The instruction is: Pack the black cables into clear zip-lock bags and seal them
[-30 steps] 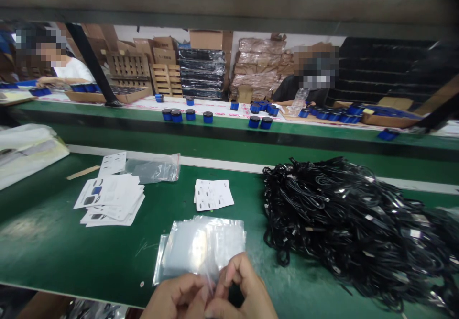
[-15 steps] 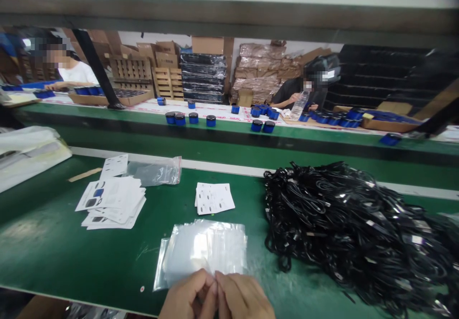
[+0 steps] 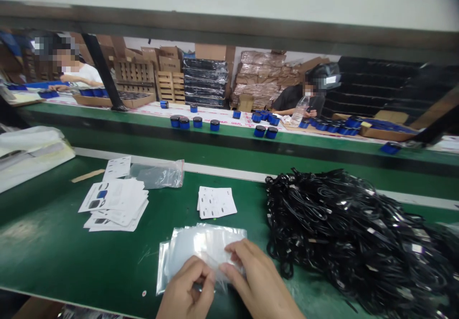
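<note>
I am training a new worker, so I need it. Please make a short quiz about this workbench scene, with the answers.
1. Multiple choice: what do the left hand and right hand touch? A) a wooden pallet B) the stack of clear plastic bags C) a blue-lidded jar
2. True or false: the tangled pile of black cables lies to the right of the bags.
3. Short answer: is the small stack of white printed cards nearer to the hands than the bags, or farther?

Key: 1 B; 2 true; 3 farther.
</note>
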`<state>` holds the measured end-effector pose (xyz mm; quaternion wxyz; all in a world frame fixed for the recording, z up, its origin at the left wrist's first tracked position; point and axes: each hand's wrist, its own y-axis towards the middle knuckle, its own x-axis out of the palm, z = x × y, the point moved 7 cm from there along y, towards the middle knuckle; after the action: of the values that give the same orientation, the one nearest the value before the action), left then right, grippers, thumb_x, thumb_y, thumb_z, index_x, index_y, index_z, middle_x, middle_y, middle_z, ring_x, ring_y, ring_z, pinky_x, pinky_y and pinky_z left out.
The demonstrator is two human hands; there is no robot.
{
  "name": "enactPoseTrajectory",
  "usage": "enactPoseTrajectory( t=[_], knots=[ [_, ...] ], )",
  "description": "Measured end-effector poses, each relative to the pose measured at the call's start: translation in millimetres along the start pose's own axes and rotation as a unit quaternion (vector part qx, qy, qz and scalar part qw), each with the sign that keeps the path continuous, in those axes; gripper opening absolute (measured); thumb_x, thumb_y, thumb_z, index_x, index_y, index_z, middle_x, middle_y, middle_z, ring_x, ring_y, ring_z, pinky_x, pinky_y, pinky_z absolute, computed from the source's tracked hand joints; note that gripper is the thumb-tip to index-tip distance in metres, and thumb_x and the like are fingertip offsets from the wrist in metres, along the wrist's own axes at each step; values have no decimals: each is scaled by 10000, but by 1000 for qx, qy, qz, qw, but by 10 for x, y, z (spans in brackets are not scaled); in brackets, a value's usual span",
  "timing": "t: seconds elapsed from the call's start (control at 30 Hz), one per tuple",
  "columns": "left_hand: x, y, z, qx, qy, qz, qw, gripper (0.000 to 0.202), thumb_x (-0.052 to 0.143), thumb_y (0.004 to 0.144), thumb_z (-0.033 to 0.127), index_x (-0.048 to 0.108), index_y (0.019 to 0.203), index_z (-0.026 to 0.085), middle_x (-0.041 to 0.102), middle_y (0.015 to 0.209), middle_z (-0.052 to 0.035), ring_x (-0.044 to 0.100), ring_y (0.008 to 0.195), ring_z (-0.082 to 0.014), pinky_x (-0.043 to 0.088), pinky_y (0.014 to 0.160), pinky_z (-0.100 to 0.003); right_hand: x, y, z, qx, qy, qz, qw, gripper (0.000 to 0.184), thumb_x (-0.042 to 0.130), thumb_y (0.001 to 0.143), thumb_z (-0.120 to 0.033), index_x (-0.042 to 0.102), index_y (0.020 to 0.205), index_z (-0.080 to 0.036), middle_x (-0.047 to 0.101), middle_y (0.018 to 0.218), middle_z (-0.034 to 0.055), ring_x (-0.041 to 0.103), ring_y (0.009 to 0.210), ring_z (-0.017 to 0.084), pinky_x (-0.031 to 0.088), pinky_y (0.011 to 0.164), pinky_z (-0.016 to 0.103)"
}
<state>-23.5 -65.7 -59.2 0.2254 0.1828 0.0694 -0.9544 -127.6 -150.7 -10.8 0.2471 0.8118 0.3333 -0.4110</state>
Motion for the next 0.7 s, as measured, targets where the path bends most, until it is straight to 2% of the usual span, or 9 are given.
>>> enactPoseTrajectory(
  t=[0.1, 0.2, 0.23, 0.3, 0.37, 0.43, 0.53, 0.6, 0.7],
  knots=[
    [-23, 67, 32, 6, -8, -6, 1000, 279, 413, 846, 359, 477, 635, 188, 493, 700, -10, 524, 602, -123, 451, 513, -178, -125, 296, -106, 21, -31, 18, 999, 147, 541, 889, -186, 616, 1008, -142, 613, 949, 98, 586, 908, 242, 478, 791, 359],
    [-31, 93, 51, 20, -2, -4, 1000, 255, 427, 835, 330, 473, 629, 185, 491, 684, -7, 504, 575, -115, 426, 502, -178, -40, 645, -269, 20, -73, 3, 997, 342, 634, 841, -219, 572, 1157, -104, 599, 1067, 137, 550, 1014, 277, 445, 883, 395],
    [-31, 95, 57, 25, 1, -3, 1000, 248, 435, 830, 323, 477, 629, 183, 487, 674, -5, 498, 567, -114, 409, 494, -178, 7, 754, -305, 27, -82, -2, 996, 457, 670, 817, -279, 542, 1203, -70, 595, 1081, 167, 548, 1015, 306, 441, 882, 428],
    [-30, 93, 69, 35, 5, 1, 999, 232, 450, 819, 305, 483, 627, 179, 478, 662, -2, 488, 556, -110, 375, 481, -179, 86, 938, -334, 57, -98, -7, 993, 567, 657, 809, -402, 532, 1194, -6, 594, 1049, 227, 549, 983, 365, 450, 822, 498],
    [-29, 89, 77, 41, 6, 4, 999, 218, 458, 811, 294, 479, 628, 179, 467, 657, 3, 473, 541, -104, 348, 465, -177, 135, 1063, -332, 87, -109, -13, 990, 566, 614, 828, -446, 555, 1129, 30, 582, 1029, 266, 543, 973, 398, 460, 761, 516],
    [-26, 85, 81, 42, 5, 5, 999, 211, 454, 811, 290, 465, 630, 183, 452, 655, 8, 457, 529, -98, 333, 449, -171, 152, 1131, -316, 102, -112, -27, 988, 516, 616, 839, -408, 569, 1087, 42, 568, 1046, 281, 537, 996, 399, 465, 749, 486],
    [-20, 82, 82, 41, 2, 4, 999, 220, 437, 819, 296, 446, 628, 187, 442, 659, 8, 445, 523, -93, 320, 445, -168, 121, 1160, -262, 108, -107, -49, 987, 474, 638, 833, -360, 578, 1072, 45, 574, 1053, 278, 547, 1003, 368, 458, 759, 423],
    [-17, 80, 83, 39, -2, 2, 999, 228, 426, 823, 304, 451, 630, 185, 450, 670, 1, 455, 533, -95, 321, 451, -168, 84, 1162, -209, 102, -97, -56, 988, 434, 637, 830, -383, 609, 1004, 14, 599, 1014, 247, 570, 959, 319, 449, 762, 383],
    [-18, 76, 82, 36, -10, -1, 999, 234, 429, 824, 318, 461, 637, 181, 456, 678, -5, 458, 535, -96, 323, 450, -167, 40, 1179, -109, 81, -68, -57, 993, 266, 605, 851, -345, 618, 752, -98, 627, 809, 98, 581, 756, 182, 437, 694, 300]
  ],
)
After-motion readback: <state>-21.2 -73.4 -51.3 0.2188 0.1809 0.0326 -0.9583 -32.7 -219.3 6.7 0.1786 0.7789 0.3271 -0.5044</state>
